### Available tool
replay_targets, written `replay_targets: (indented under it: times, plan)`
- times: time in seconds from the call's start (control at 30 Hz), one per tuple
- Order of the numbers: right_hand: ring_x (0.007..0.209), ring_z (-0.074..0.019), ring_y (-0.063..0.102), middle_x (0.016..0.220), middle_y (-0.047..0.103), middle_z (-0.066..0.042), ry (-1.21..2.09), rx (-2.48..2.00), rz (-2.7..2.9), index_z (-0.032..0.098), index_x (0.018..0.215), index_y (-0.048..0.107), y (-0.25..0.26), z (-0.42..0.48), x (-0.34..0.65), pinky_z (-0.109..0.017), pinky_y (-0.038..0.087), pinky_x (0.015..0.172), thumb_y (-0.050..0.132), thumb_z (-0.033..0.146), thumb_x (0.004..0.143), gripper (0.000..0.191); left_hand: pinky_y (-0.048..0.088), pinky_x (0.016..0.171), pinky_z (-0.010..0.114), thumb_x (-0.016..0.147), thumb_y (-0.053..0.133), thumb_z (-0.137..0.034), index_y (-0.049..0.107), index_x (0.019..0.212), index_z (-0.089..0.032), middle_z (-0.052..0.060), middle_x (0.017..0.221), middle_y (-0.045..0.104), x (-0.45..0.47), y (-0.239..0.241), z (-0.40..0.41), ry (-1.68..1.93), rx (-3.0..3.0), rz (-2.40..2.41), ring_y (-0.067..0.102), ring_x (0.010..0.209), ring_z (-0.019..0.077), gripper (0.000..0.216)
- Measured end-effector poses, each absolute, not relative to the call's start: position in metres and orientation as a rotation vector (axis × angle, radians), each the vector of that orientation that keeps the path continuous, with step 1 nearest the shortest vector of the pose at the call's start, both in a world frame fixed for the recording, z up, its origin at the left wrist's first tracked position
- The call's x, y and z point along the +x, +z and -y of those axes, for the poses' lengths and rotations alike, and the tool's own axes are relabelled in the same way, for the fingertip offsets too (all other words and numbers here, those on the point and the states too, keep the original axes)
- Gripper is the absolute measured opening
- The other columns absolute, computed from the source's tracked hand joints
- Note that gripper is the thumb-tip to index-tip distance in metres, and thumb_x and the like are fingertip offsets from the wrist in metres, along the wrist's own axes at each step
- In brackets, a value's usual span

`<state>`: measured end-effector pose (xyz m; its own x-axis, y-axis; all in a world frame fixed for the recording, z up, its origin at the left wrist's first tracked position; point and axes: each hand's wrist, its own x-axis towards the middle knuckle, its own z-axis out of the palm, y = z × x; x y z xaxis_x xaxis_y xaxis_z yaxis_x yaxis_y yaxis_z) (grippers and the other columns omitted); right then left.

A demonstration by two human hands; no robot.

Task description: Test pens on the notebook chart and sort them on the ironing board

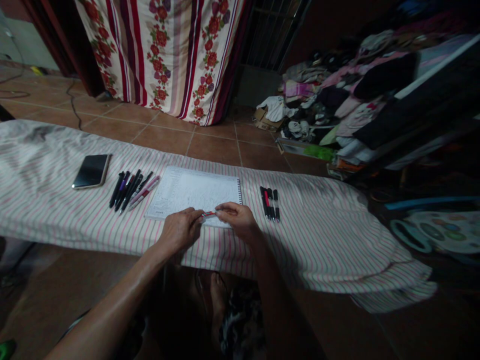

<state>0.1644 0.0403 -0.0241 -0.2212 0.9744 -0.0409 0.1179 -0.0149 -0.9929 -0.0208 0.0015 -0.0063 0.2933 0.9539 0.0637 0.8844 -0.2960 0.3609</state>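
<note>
2 hands above the near edge of a notebook (202,187), a thin pen (209,214) with red on it between them. Left hand (183,226): grip pinched narrow on the pen's left end. Right hand (238,217): grip likewise drawn in on the right end; exact contact partly hidden by fingers. Long axis nearly side to side, hand to hand; neither hand nearer. Right of notebook, apart: 4 pens (270,205). Left, just beside: more pens (131,191), then a phone (92,171). Table (318,225) covered in striped cloth.
</note>
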Motion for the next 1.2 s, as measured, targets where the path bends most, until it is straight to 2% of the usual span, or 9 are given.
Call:
replay_targets:
  times: [0.27, 0.47, 0.57, 0.8, 0.93, 1.0, 1.1, 1.2]
  plan:
    - [0.072, -0.0163, 0.061, 0.073, 0.066, -0.002, 1.300, -1.130, 1.500, 0.019, 0.075, 0.065, -0.015, -0.037, 0.163, -0.029, 0.047, 0.070, 0.066, 0.030, 0.064, 0.015, 0.039, 0.064, 0.024, 0.089, 0.033, -0.033, 0.061, 0.108, -0.024, 0.003, 0.083, 0.064, -0.023, -0.008, -0.003, 0.446, 2.216, -1.604, 0.059, 0.077, 0.0158, 0.035]
    - [0.062, -0.0133, 0.057, 0.065, 0.063, 0.000, 1.278, -1.200, 1.522, 0.019, 0.078, 0.066, -0.020, -0.038, 0.163, -0.025, 0.044, 0.061, 0.063, 0.032, 0.067, 0.017, 0.038, 0.061, 0.024, 0.088, 0.034, -0.030, 0.060, 0.110, -0.025, 0.003, 0.083, 0.063, -0.023, -0.010, -0.002, 0.475, 2.270, -1.660, 0.060, 0.075, 0.0161, 0.034]
    - [0.059, -0.0126, 0.055, 0.061, 0.061, 0.000, 1.216, -1.245, 1.606, 0.019, 0.073, 0.065, -0.021, -0.037, 0.164, -0.024, 0.042, 0.057, 0.060, 0.036, 0.071, 0.018, 0.038, 0.060, 0.023, 0.088, 0.036, -0.029, 0.060, 0.109, -0.026, 0.003, 0.082, 0.063, -0.021, -0.010, -0.001, 0.483, 2.306, -1.657, 0.060, 0.074, 0.0156, 0.032]
    - [0.050, -0.0109, 0.052, 0.049, 0.054, 0.001, 0.998, -1.430, 1.767, 0.019, 0.055, 0.055, -0.014, -0.032, 0.161, -0.023, 0.037, 0.050, 0.044, 0.051, 0.081, 0.043, 0.038, 0.059, 0.024, 0.087, 0.037, -0.028, 0.060, 0.109, -0.025, 0.003, 0.082, 0.063, -0.018, -0.010, 0.001, 0.495, 2.368, -1.633, 0.059, 0.070, 0.0155, 0.032]
    - [0.041, -0.0098, 0.047, 0.038, 0.046, 0.001, 1.017, -1.543, 1.702, 0.018, 0.046, 0.052, -0.016, -0.032, 0.157, -0.023, 0.033, 0.046, 0.037, 0.062, 0.079, 0.057, 0.039, 0.060, 0.024, 0.088, 0.036, -0.029, 0.061, 0.108, -0.024, 0.004, 0.082, 0.063, -0.015, -0.010, 0.002, 0.517, 2.342, -1.614, 0.060, 0.071, 0.0158, 0.033]
    - [0.044, -0.0104, 0.050, 0.042, 0.051, 0.000, 1.056, -1.564, 1.651, 0.018, 0.051, 0.056, -0.016, -0.033, 0.156, -0.023, 0.036, 0.047, 0.036, 0.066, 0.078, 0.059, 0.039, 0.061, 0.024, 0.088, 0.036, -0.030, 0.062, 0.106, -0.023, 0.004, 0.081, 0.064, -0.013, -0.010, 0.002, 0.531, 2.267, -1.627, 0.060, 0.072, 0.0160, 0.033]
    - [0.050, -0.0121, 0.056, 0.061, 0.063, -0.005, 1.178, -1.520, 1.480, 0.016, 0.076, 0.064, -0.015, -0.035, 0.157, -0.023, 0.038, 0.046, 0.028, 0.067, 0.080, 0.063, 0.042, 0.065, 0.025, 0.087, 0.038, -0.031, 0.065, 0.103, -0.022, 0.004, 0.083, 0.067, -0.010, -0.011, 0.001, 0.578, 2.101, -1.636, 0.061, 0.076, 0.0173, 0.032]
    - [0.057, -0.0135, 0.061, 0.080, 0.065, -0.009, 1.237, -1.361, 1.332, 0.014, 0.099, 0.058, -0.014, -0.036, 0.159, -0.022, 0.040, 0.045, 0.034, 0.063, 0.081, 0.057, 0.044, 0.072, 0.027, 0.084, 0.042, -0.031, 0.066, 0.102, -0.021, 0.005, 0.092, 0.070, -0.010, -0.015, -0.002, 0.695, 1.895, -1.612, 0.062, 0.083, 0.0195, 0.032]
